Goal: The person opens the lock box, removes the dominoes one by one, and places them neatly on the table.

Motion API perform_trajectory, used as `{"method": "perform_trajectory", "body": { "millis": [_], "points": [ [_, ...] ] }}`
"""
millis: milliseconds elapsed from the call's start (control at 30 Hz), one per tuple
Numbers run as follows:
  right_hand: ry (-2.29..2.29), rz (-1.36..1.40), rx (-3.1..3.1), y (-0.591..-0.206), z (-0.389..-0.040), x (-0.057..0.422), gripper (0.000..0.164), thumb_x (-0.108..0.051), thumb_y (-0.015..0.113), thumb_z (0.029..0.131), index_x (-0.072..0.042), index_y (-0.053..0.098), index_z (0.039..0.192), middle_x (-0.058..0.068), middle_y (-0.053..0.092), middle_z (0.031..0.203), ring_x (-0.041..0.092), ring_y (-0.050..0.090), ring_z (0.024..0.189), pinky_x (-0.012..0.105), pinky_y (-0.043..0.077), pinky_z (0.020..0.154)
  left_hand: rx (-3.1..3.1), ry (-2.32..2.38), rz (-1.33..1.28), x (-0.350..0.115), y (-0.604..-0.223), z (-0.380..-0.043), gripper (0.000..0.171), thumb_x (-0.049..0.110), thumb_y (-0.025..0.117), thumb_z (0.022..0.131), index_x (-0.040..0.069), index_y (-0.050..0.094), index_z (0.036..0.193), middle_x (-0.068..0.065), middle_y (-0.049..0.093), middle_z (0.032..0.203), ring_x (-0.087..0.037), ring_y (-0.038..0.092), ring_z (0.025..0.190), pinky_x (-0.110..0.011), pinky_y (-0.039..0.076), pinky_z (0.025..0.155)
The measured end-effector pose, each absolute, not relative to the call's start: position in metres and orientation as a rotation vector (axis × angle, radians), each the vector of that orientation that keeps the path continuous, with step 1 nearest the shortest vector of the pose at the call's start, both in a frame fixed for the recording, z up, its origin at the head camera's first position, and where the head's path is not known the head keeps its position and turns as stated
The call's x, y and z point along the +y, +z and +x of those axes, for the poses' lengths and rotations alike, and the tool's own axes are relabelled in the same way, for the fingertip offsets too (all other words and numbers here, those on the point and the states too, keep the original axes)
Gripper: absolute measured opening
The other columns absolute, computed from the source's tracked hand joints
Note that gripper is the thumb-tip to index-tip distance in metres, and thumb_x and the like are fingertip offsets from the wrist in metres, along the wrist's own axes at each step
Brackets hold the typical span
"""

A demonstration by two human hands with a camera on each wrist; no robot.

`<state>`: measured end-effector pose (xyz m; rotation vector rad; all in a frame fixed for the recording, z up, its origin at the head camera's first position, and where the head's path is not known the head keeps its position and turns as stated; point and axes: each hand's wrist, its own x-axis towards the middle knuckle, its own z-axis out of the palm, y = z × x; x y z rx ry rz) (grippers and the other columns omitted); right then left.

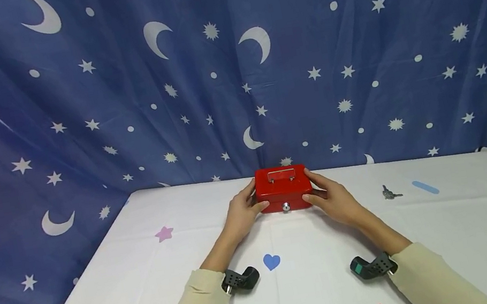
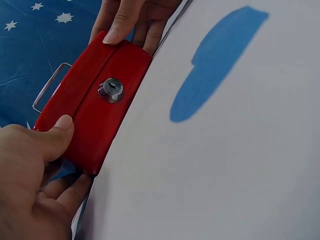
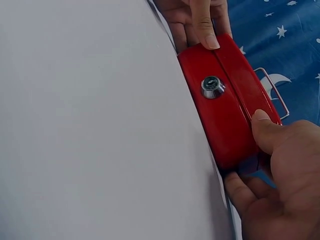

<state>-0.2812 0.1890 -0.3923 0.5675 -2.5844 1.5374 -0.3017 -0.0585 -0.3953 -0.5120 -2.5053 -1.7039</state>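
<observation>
A small red metal cash box (image 1: 275,190) stands near the far edge of the table, its lid down. On its front is a silver key lock (image 2: 112,89), and a thin wire handle (image 3: 273,92) is raised from the lid. My left hand (image 1: 241,214) grips the left end, thumb on the front near the lid seam. At the opposite end my right hand (image 1: 338,204) grips likewise, its thumb on the front too. In both wrist views, other fingers reach around the ends and under the lower corners. The box's back and underside are hidden.
Some small keys (image 1: 390,193) lie on the table to the right of the box. A white cloth (image 1: 313,270) printed with coloured shapes covers the table. Directly behind the box hangs a blue curtain (image 1: 200,127) with moons and stars.
</observation>
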Motion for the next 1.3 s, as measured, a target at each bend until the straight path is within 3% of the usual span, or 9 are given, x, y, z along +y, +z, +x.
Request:
{"method": "perform_trajectory", "body": {
  "millis": [800,1300],
  "points": [
    [1.456,0.447,-2.657,-0.385,-0.276,0.187,0.072,-0.013,0.068,0.089,-0.008,0.030,0.150,0.019,0.036,0.148,0.034,0.054,0.118,0.036,0.050,0.087,-2.487,-1.742,-0.499,-0.060,-0.390,-0.298,0.069,0.003,0.071,0.084,-0.001,0.037,0.145,-0.015,0.045,0.142,-0.027,0.049,0.125,-0.032,0.045,0.094],
    [1.434,0.450,-2.673,-0.383,-0.267,0.189,0.073,-0.014,0.072,0.086,-0.005,0.034,0.148,0.019,0.041,0.145,0.034,0.055,0.116,0.035,0.051,0.085,-2.510,-1.775,-0.458,-0.062,-0.388,-0.287,0.070,0.003,0.072,0.083,0.003,0.039,0.145,-0.014,0.046,0.142,-0.027,0.049,0.125,-0.033,0.046,0.093]
  ]
}}
